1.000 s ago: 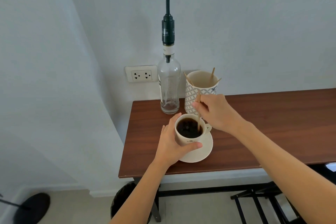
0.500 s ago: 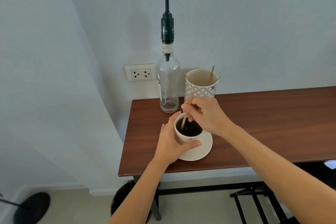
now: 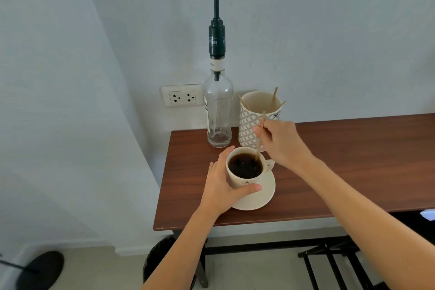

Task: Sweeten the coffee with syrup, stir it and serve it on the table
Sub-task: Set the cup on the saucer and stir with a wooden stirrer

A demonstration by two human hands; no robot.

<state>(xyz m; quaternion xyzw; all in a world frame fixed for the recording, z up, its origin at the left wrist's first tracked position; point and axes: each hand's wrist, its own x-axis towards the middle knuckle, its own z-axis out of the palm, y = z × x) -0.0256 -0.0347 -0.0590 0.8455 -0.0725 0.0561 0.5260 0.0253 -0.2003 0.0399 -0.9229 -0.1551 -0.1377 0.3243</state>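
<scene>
A cream cup (image 3: 244,180) full of dark coffee stands on a cream saucer (image 3: 263,195) near the left front of the brown table (image 3: 341,160). My left hand (image 3: 220,186) wraps around the cup's left side, thumb across its front. My right hand (image 3: 280,141) pinches a thin wooden stirrer (image 3: 260,139) whose lower end dips into the coffee at the cup's right side. Behind the cup stands a clear glass syrup bottle (image 3: 218,113) with a tall black pump; it looks almost empty.
A patterned white cup (image 3: 256,115) holding several wooden stirrers stands right of the bottle, against the wall. A wall socket (image 3: 182,96) sits left of the bottle. Below the table are a dark bin (image 3: 160,256) and a black rack (image 3: 334,263).
My right hand has swung the stirrer around inside the coffee, from the cup's right side to its left and back to the right. My left hand has kept its hold on the cup.
</scene>
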